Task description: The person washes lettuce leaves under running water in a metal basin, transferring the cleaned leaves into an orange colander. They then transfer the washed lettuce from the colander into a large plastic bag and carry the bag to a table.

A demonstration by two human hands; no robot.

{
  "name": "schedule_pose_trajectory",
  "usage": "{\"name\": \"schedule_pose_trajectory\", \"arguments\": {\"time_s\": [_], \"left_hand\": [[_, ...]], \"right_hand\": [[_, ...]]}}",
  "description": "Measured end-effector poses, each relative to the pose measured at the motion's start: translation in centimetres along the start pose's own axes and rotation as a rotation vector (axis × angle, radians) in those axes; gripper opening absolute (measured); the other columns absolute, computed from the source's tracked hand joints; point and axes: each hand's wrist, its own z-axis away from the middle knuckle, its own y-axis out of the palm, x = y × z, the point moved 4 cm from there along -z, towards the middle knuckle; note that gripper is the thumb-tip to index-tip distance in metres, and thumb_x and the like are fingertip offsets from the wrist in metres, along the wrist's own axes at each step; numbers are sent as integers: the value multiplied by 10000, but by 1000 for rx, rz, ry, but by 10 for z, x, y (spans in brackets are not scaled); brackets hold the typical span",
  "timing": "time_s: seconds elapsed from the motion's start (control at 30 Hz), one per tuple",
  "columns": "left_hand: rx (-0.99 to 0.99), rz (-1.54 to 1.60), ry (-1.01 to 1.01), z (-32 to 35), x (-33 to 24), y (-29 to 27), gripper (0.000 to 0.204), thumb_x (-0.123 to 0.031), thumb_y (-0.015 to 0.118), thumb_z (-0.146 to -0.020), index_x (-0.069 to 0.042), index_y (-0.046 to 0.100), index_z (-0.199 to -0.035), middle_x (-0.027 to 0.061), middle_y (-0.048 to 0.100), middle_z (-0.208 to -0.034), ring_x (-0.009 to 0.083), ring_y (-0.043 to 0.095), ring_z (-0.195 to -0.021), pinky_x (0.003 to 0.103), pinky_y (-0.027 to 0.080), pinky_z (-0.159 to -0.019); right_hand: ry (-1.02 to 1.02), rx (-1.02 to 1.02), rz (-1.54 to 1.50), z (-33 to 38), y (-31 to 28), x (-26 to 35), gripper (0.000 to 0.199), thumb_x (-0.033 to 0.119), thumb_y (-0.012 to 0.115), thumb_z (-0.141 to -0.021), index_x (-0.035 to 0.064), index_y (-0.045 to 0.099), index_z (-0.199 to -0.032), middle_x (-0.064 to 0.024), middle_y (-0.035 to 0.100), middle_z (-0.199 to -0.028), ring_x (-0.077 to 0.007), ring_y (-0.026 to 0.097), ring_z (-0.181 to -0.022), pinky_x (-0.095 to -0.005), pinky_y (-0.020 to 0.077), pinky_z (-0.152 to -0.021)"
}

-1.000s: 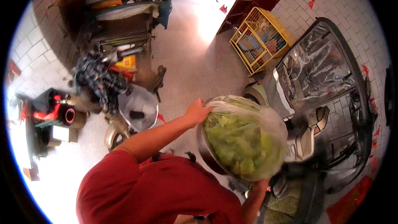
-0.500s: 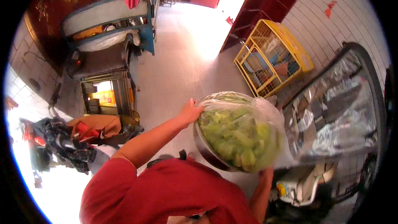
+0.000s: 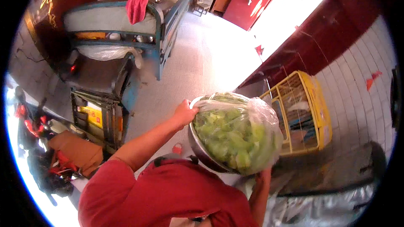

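Observation:
A round metal basin (image 3: 203,149) hangs tilted in front of my body, held between both hands. Chopped green leafy vegetables (image 3: 229,136) fill it. Clear plastic film (image 3: 265,115) drapes over them, bunching at the right side. My left hand (image 3: 185,113) is closed on the basin's upper left rim, its thumb and fingers pinching the edge. Low on the right, my right hand (image 3: 264,175) holds the basin from below; its fingers are mostly hidden behind the film and the basin.
A yellow wire cage (image 3: 317,122) stands against the tiled wall at right. On the left are a blue-framed bench (image 3: 111,20) with a pink cloth (image 3: 136,8), a dark chair (image 3: 99,69) and a cardboard box (image 3: 78,151). A bright doorway (image 3: 290,6) opens beyond the floor (image 3: 181,54).
My view has swung to the right, so the cage and doorway sit differently and the black-framed panel has dropped lower. Both hands keep their hold on the basin.

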Motion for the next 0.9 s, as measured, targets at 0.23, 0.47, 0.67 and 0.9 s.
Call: {"name": "schedule_pose_trajectory", "arguments": {"time_s": [0.23, 0.47, 0.67, 0.9], "left_hand": [[12, 10, 13, -185, -72, 27, 507, -312, 659, -800, 74, 549, -1110, 277, 646, -1048, 391, 640, -991, 444, 492, -857], [-91, 52, -5, -383, -103, 26, 511, -325, 665, -780, 77, 558, -1077, 280, 649, -1035, 387, 645, -989, 446, 496, -849], [-291, 40, -63, -536, -133, -29, 481, -312, 680, -775, 32, 566, -1091, 237, 650, -1027, 351, 639, -967, 428, 489, -840], [-572, 253, 0, -663, -155, -130, 503, -275, 673, -819, 55, 550, -1178, 201, 657, -1055, 288, 629, -991, 366, 469, -895]], "right_hand": [[-5, 15, 3, -192, 70, 45, 381, 242, 569, -965, 91, 506, -1308, -79, 587, -1211, -230, 570, -1080, -365, 493, -887], [2, 100, 15, -415, 166, 56, 374, 234, 570, -962, 88, 510, -1300, -81, 591, -1198, -230, 570, -1071, -365, 490, -884], [14, 280, 66, -609, 331, 108, 368, 228, 571, -959, 85, 514, -1294, -82, 594, -1186, -230, 571, -1063, -365, 488, -881], [5, 525, 140, -777, 558, 146, 361, 220, 572, -956, 82, 518, -1285, -84, 598, -1173, -230, 571, -1054, -365, 485, -878]]}}
